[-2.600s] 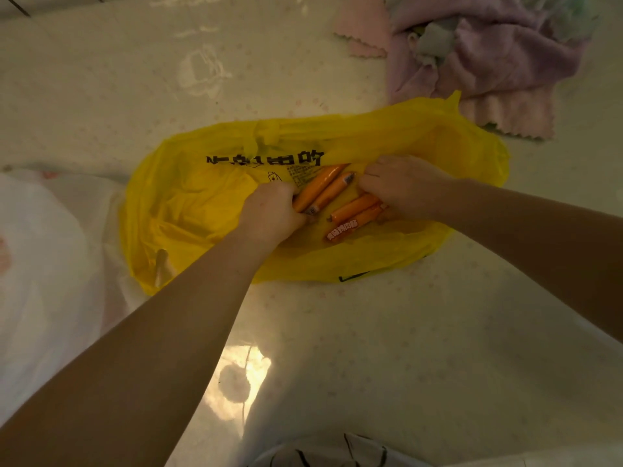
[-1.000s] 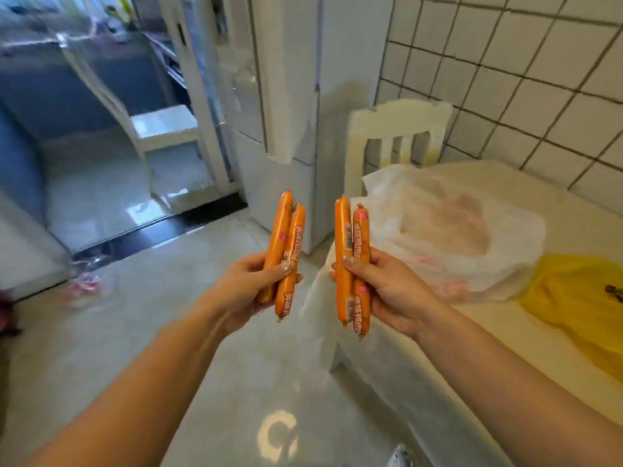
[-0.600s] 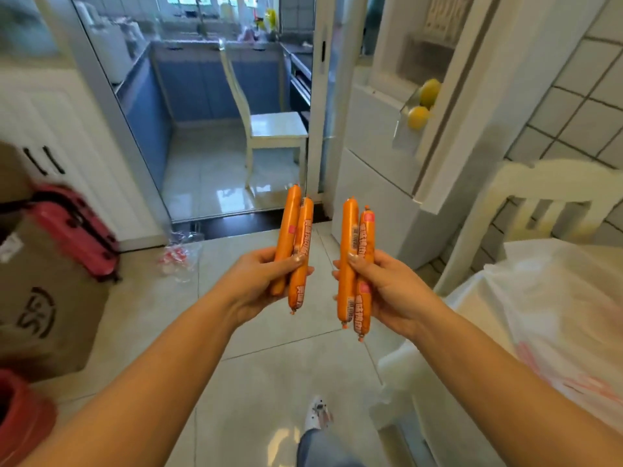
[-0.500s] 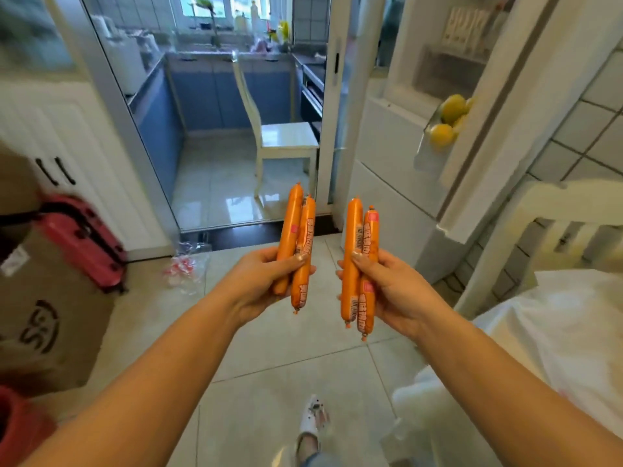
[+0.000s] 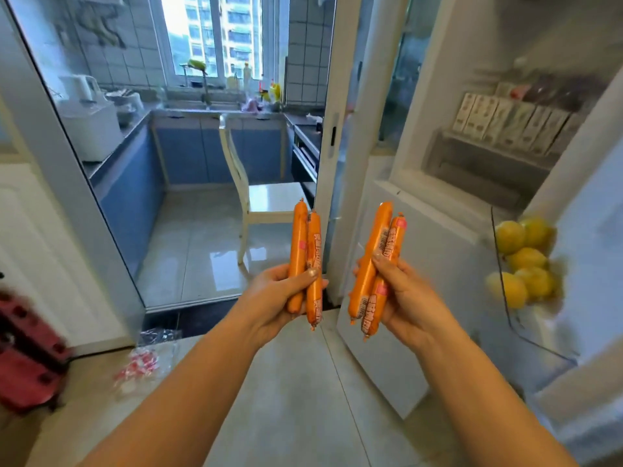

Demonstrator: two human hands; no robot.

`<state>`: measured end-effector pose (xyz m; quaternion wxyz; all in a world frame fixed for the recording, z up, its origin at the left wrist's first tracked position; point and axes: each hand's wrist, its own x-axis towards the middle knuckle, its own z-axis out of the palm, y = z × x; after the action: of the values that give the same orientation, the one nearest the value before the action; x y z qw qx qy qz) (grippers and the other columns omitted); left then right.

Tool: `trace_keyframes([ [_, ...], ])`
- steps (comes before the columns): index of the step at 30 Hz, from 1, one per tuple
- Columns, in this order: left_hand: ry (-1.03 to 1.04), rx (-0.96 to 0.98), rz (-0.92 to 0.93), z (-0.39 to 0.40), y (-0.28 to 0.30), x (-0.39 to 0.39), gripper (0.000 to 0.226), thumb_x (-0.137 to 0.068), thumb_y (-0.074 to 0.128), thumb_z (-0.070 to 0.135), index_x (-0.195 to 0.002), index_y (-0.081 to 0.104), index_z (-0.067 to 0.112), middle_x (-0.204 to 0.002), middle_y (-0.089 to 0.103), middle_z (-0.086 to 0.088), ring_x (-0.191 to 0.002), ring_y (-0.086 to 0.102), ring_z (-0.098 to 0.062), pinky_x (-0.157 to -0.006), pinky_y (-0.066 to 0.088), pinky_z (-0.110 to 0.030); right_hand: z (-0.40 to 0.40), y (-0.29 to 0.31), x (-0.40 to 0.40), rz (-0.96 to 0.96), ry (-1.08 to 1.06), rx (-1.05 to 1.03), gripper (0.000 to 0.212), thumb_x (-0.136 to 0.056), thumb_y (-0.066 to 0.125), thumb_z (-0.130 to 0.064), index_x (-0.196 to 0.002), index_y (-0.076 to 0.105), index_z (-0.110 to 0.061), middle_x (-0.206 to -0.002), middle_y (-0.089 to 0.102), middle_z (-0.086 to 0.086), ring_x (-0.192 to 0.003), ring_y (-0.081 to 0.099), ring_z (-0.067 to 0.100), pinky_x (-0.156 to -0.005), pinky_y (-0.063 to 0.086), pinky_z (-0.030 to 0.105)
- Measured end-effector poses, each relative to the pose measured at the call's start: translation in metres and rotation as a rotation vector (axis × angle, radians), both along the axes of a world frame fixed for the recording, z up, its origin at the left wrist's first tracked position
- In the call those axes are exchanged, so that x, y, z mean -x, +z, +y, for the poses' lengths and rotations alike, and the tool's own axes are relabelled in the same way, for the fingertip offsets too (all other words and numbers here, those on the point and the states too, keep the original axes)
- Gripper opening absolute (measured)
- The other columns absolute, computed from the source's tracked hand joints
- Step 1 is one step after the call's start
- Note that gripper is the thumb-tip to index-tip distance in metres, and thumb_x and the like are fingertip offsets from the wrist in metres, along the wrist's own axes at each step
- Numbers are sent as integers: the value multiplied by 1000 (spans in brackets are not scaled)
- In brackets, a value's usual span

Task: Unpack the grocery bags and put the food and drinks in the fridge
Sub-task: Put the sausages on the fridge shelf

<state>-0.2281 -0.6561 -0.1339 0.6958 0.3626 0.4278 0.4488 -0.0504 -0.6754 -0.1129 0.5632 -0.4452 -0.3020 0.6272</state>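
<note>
Head view: each hand grips two upright orange sausages (image 5: 305,257).

Four orange plastic-wrapped sausage sticks (image 5: 305,257) are marked with pink labels and pale lettering. Far left, blue cabinet fronts (image 5: 188,153) are seen behind a white wooden chair (image 5: 256,193). Round yellow lemons (image 5: 519,257) are shown at right, a red object (image 5: 27,355) near left.

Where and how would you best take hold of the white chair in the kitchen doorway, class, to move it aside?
Grip the white chair by the top rail of its backrest, coming from above at its left side. The back stands upright with its rail bare, while the seat faces right toward the door frame. Both hands hold sausages now.
</note>
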Motion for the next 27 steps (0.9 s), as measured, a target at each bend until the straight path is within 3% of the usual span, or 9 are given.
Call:
trace_keyframes([
  [4,-89,-9,-44,81,2,-20,16,-86,62,12,-102,62,9,-85,72,-14,-84,67,-21,-77,57,-34,58,0,-11,-42,-126,-10,25,-88,59,-24,-107,61,-7,-82,70,9,-72,68,19,-70,57,39],
  [6,-155,-27,-42,122,3,-29,20,-86,62,12,-105,62,7,-83,73,-12,-79,69,-18,-81,55,-38,84,3,-16,-34,-208,-25,26,-87,59,-23,-107,61,-6,-83,69,10,-74,67,20,-73,58,39],
  [10,-355,-96,-15,206,17,-47,25,-88,59,13,-111,60,2,-71,70,-8,-51,61,-7,-56,51,-23,138,16,-26,-27,-397,-63,27,-87,60,-22,-110,61,-7,-87,72,9,-82,69,21,-83,55,43],
  [13,-461,-94,-38,261,32,-61,26,-86,61,13,-111,60,6,-92,72,-14,-73,69,-12,-58,54,-22,169,30,-32,-66,-523,-59,19,-88,59,-21,-103,63,-10,-85,73,8,-78,70,20,-81,55,45],
  [18,-567,-86,-74,330,44,-100,20,-87,62,14,-106,61,10,-98,72,-13,-89,69,-17,-63,55,-26,209,49,-52,-191,-674,-45,14,-87,60,-19,-99,64,-13,-80,73,6,-76,69,19,-80,55,46],
  [24,-611,-45,-137,382,48,-168,20,-88,60,16,-108,58,17,-102,69,-8,-97,66,-21,-85,53,-39,255,64,-97,-333,-798,2,18,-85,64,-22,-102,65,-16,-93,72,9,-96,66,25,-95,47,50],
  [27,-611,-30,-154,406,51,-209,18,-88,60,16,-105,54,21,-103,66,-7,-98,63,-21,-84,53,-39,283,70,-132,-363,-850,29,11,-86,64,-24,-96,65,-19,-94,70,9,-95,64,26,-94,48,49],
])
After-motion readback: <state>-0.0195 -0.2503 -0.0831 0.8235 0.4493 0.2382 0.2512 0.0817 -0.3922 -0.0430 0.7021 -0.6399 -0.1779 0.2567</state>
